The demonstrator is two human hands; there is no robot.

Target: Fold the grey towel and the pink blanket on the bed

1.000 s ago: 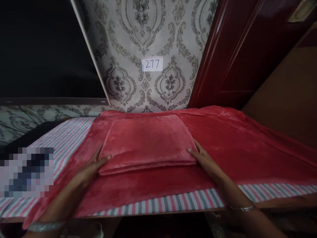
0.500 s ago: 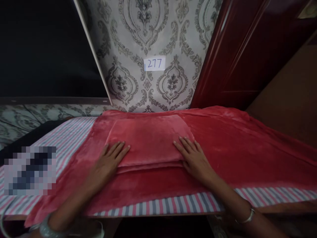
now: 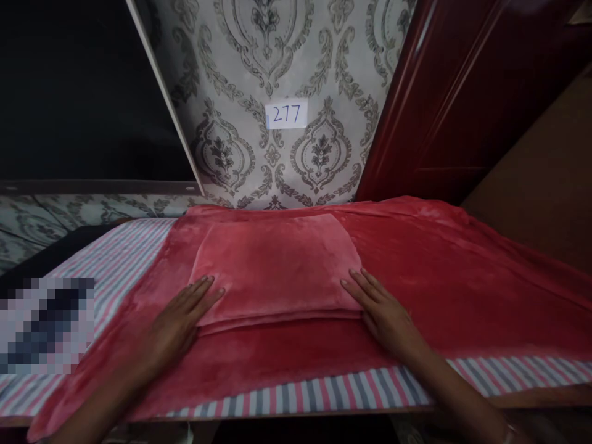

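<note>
A folded red plush cloth (image 3: pixel 277 265) lies in layers with its folded edge towards me. Beneath it a larger red plush blanket (image 3: pixel 444 290) is spread out. My left hand (image 3: pixel 178 317) rests at the near left corner of the folded cloth, fingers stretched out and fingertips on its top. At the near right corner my right hand (image 3: pixel 382 305) lies with its fingers straight, their tips touching the cloth's edge. Neither hand grips anything.
A striped sheet (image 3: pixel 319 394) covers the table under the blanket. A dark screen (image 3: pixel 87 92) stands at the left, and a glossy dark red wooden panel (image 3: pixel 444 98) at the right. A paper marked 277 (image 3: pixel 287 113) is on the patterned wall. A blurred-out object (image 3: pixel 46 324) lies at the left.
Both hands have slid outwards and nearer to me, towards the corners of the folded cloth. More of its top shows between them. The view has shifted slightly.
</note>
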